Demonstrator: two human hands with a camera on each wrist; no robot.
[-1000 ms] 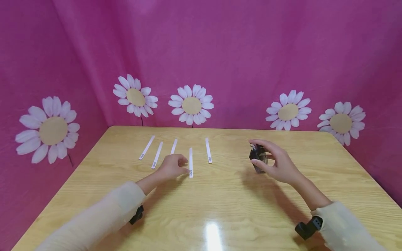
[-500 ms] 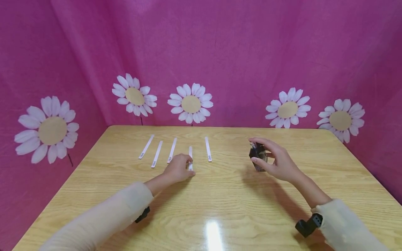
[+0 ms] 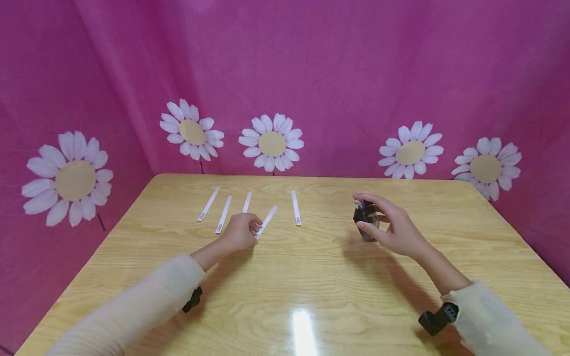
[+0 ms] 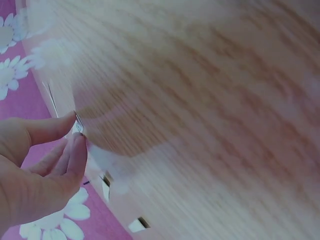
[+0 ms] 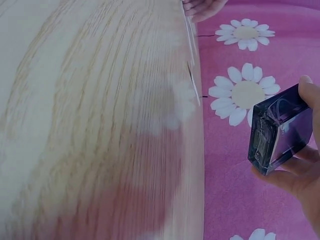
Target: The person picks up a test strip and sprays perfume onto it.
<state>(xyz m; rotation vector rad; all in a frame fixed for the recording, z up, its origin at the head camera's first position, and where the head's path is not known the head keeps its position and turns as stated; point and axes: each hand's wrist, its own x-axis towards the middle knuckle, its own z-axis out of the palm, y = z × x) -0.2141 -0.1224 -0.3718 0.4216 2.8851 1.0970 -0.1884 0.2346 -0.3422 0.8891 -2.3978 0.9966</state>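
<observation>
In the head view my left hand (image 3: 240, 231) pinches the labelled near end of a white paper test strip (image 3: 268, 216), which slants up to the right. The left wrist view shows that strip's end (image 4: 79, 123) between thumb and fingertips. Over the right half of the table, my right hand (image 3: 398, 232) grips a dark glass perfume bottle (image 3: 364, 215) by its edges, thumb and fingers on opposite sides. Seen from the right wrist, the bottle's flat base (image 5: 265, 137) faces the camera. The hand partly covers the bottle.
Several more white strips lie on the wooden table (image 3: 338, 291): one far left (image 3: 208, 204), one beside it (image 3: 223, 215), one partly behind my left hand (image 3: 247, 201), one to the right (image 3: 296, 208). A pink flowered curtain (image 3: 329, 99) borders the table.
My left hand reached over the strip, took its near end and moved back left, turning the strip aslant. The right hand stays where it was with the bottle.
</observation>
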